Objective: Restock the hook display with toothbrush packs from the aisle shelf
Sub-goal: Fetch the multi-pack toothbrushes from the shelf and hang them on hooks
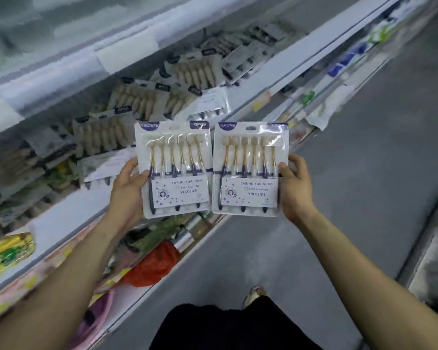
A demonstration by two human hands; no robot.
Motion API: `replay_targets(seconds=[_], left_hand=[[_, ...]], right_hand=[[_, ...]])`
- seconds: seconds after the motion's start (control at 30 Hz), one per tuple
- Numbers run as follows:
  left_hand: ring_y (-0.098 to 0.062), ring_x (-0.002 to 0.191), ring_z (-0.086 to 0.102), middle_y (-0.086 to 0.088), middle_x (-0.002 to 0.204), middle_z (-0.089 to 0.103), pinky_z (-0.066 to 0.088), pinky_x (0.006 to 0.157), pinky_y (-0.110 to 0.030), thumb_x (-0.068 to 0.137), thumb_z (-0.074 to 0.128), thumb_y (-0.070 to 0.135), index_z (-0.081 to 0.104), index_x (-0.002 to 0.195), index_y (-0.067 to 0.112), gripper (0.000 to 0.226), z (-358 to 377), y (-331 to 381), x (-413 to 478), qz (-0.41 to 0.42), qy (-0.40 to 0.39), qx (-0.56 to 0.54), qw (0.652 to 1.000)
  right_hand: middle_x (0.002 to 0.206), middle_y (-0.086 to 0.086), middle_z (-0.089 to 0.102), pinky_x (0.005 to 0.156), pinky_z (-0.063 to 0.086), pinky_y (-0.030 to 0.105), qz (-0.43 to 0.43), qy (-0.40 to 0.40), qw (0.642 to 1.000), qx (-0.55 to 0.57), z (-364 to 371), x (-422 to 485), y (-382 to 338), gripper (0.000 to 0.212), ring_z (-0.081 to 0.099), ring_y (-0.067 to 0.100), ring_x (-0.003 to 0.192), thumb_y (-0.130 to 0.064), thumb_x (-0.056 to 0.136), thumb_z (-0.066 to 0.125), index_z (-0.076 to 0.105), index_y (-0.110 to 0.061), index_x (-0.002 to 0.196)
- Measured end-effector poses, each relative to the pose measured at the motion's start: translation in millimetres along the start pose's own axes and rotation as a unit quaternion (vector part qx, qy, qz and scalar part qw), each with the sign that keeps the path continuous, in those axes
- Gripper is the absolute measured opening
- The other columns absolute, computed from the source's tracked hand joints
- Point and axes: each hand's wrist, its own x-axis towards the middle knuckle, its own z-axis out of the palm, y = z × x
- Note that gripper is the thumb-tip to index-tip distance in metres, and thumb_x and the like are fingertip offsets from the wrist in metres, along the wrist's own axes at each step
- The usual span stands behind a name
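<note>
Two clear toothbrush packs with purple YIKOJIFE labels are held up side by side above the aisle floor. My left hand [128,190] grips the left pack [175,170] by its left edge, thumb on the front. My right hand [295,188] grips the right pack [250,168] by its right edge, thumb on the front. Behind them, the aisle shelf [286,61] carries several more toothbrush packs [137,99] lying in loose piles. No hook display is in view.
A white shelf edge [68,218] runs diagonally below my left arm. Lower shelves hold a red bag [157,263], a yellow packet [8,251] and other goods. Grey aisle floor [364,185] lies to the right. My foot [253,294] shows below.
</note>
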Motion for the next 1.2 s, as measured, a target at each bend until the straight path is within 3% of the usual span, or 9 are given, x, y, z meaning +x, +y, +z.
replay_targets(seconds=[0.1,0.27,0.37,0.43,0.63,0.73,0.9,1.07,1.2], left_hand=[[-0.025,0.107,0.073,-0.012,0.127,0.073,0.060,0.091,-0.043,0.107,0.054,0.007,0.061,0.138,0.021,0.036,86.3,-6.7,6.8,-0.007,-0.039,0.004,0.999],[-0.025,0.109,0.074,-0.009,0.122,0.076,0.060,0.090,-0.040,0.106,0.056,0.010,0.065,0.135,0.023,0.033,217.6,-4.6,14.5,-0.005,-0.127,0.024,0.992],[-0.032,0.114,0.072,-0.011,0.125,0.075,0.058,0.094,-0.048,0.104,0.059,0.015,0.064,0.137,0.024,0.035,288.2,-3.1,29.2,-0.005,-0.175,0.052,0.983],[-0.028,0.105,0.074,-0.012,0.121,0.075,0.061,0.083,-0.042,0.105,0.057,0.011,0.060,0.140,0.019,0.035,333.0,-4.8,45.1,-0.008,-0.182,0.064,0.981],[-0.023,0.096,0.077,-0.008,0.112,0.078,0.062,0.078,-0.041,0.105,0.057,0.008,0.058,0.136,0.025,0.035,488.3,-10.0,101.4,-0.027,-0.252,0.082,0.964],[-0.024,0.100,0.076,-0.010,0.121,0.075,0.062,0.084,-0.044,0.105,0.057,0.009,0.056,0.139,0.024,0.037,573.4,-13.9,140.1,-0.041,-0.303,0.088,0.948],[-0.033,0.121,0.069,-0.017,0.141,0.064,0.056,0.100,-0.056,0.102,0.062,0.016,0.052,0.147,0.030,0.048,714.8,-8.3,187.6,-0.062,-0.381,0.100,0.917],[-0.019,0.107,0.073,-0.001,0.127,0.069,0.058,0.093,-0.041,0.101,0.063,0.015,0.058,0.142,0.030,0.044,844.8,-0.5,208.5,-0.044,-0.418,0.098,0.902],[-0.008,0.115,0.069,0.000,0.138,0.064,0.054,0.100,-0.035,0.102,0.062,0.012,0.058,0.145,0.031,0.047,931.8,-8.8,236.6,-0.038,-0.424,0.111,0.898]], right_hand=[[0.110,0.000,0.074,0.084,0.063,0.043,-0.015,0.039,0.999,-0.003,-66.3,41.3,-15.4,0.023,0.075,0.023,0.097,-0.016,0.105,0.050,0.060,-0.024,0.123],[0.096,-0.003,0.077,0.070,0.056,0.031,-0.024,0.122,0.992,-0.007,-164.0,92.1,-34.1,0.021,0.070,0.005,0.074,-0.017,0.106,0.049,0.060,-0.027,0.121],[0.102,-0.001,0.077,0.076,0.057,0.034,-0.020,0.167,0.986,0.006,-212.0,122.1,-37.8,0.021,0.072,0.008,0.081,-0.018,0.106,0.048,0.060,-0.029,0.120],[0.103,0.000,0.077,0.078,0.059,0.038,-0.012,0.203,0.979,0.021,-240.1,143.4,-38.4,0.021,0.073,0.011,0.084,-0.018,0.107,0.048,0.060,-0.030,0.120],[0.102,0.000,0.077,0.081,0.060,0.043,0.002,0.293,0.955,0.043,-317.0,220.6,-44.9,0.022,0.073,0.016,0.086,-0.018,0.107,0.049,0.061,-0.027,0.123],[0.100,-0.004,0.077,0.088,0.059,0.052,0.002,0.339,0.939,0.067,-354.5,269.0,-58.0,0.023,0.073,0.024,0.092,-0.018,0.105,0.050,0.062,-0.030,0.121],[0.102,-0.004,0.074,0.092,0.058,0.047,-0.009,0.421,0.901,0.107,-416.9,333.2,-98.4,0.026,0.072,0.023,0.097,-0.011,0.109,0.047,0.057,-0.015,0.133],[0.114,0.014,0.076,0.094,0.058,0.061,-0.003,0.447,0.883,0.141,-471.9,382.6,-136.9,0.024,0.071,0.042,0.108,-0.009,0.107,0.050,0.064,-0.014,0.125],[0.116,0.014,0.076,0.097,0.057,0.060,0.010,0.457,0.878,0.139,-512.1,438.7,-151.6,0.028,0.071,0.042,0.110,-0.006,0.106,0.049,0.068,-0.017,0.123]])
